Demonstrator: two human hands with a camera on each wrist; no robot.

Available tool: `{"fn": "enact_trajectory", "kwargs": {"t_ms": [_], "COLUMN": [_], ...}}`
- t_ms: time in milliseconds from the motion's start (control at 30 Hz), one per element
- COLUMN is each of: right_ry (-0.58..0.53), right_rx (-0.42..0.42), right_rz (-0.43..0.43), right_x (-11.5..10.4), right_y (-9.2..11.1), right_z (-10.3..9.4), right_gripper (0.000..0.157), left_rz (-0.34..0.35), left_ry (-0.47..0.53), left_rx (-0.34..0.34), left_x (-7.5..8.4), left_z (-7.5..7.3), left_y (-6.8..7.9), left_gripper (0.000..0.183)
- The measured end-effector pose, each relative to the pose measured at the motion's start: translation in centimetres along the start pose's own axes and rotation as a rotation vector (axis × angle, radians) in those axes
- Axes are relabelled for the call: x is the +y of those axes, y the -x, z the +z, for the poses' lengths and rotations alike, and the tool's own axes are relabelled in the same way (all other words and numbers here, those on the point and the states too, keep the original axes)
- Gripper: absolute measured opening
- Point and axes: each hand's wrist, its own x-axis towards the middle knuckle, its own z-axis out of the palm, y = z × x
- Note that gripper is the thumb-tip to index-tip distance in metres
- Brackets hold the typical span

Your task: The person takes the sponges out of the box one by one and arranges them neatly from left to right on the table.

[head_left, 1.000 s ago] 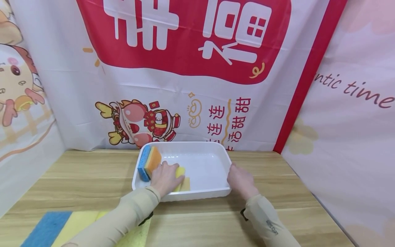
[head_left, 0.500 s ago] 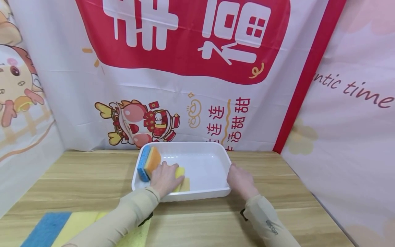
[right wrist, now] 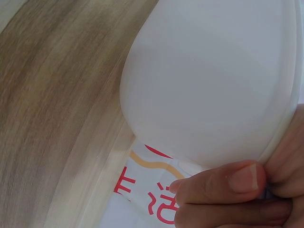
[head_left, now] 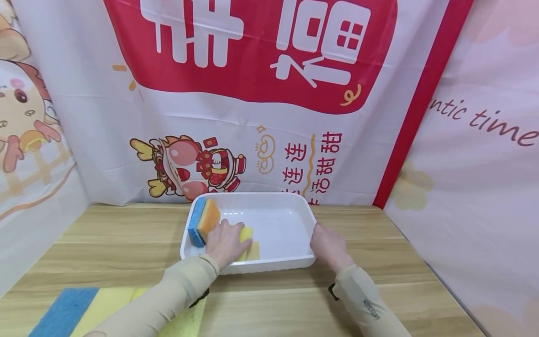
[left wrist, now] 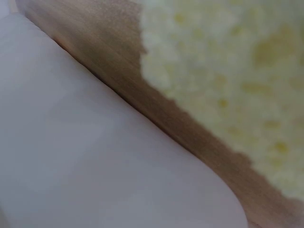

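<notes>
A white plastic tray (head_left: 278, 265) stands on the table. My left hand (head_left: 226, 241) reaches into its left half and grips a yellow sponge (head_left: 246, 233), with the thumb on the right side; the palm hides much of this sponge. A flat pale-yellow piece (head_left: 254, 251) shows beside the thumb. Left of these, a blue sponge (head_left: 196, 224) and an orange sponge (head_left: 211, 216) stand on edge against the tray's left wall. My right hand (head_left: 328, 245) grips the tray's right rim; in the right wrist view its fingertips (right wrist: 244, 179) curl at the tray's outer wall (right wrist: 204, 85).
On the wooden table (head_left: 269, 309) at front left lie a blue pad (head_left: 67, 309) and yellow sponges (head_left: 101, 304), partly under my left forearm. One porous yellow sponge (left wrist: 228, 71) fills a corner of the left wrist view. A printed cloth (head_left: 261, 112) hangs right behind the tray.
</notes>
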Motion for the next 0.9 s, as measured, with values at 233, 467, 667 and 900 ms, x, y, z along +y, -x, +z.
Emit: {"fn": "enact_trajectory", "kwargs": {"t_ms": [233,467,667,900], "right_ry": [0.007,0.007,-0.007,-0.008], "right_rx": [-0.009,0.000,-0.012,0.002], "right_rz": [-0.003,-0.002,0.008,0.007], "right_x": [-0.08,0.02,-0.07,0.10], "right_y": [0.01,0.01,-0.05,-0.19], "right_z": [-0.01,0.22,0.19,0.16], "right_gripper": [0.037,0.037,0.033,0.035], "left_rz": [-0.002,-0.013,-0.011,0.017], "left_ry": [0.006,0.008,0.009,0.009], "left_rx": [-0.003,-0.008,-0.006,0.046], "left_x": [-0.01,-0.05,-0.16,0.26], "left_z": [-0.04,0.07,0.08,-0.81], "left_y": [0.11,0.20,0.17,0.15], "left_gripper": [0.054,0.056,0.056,0.055]}}
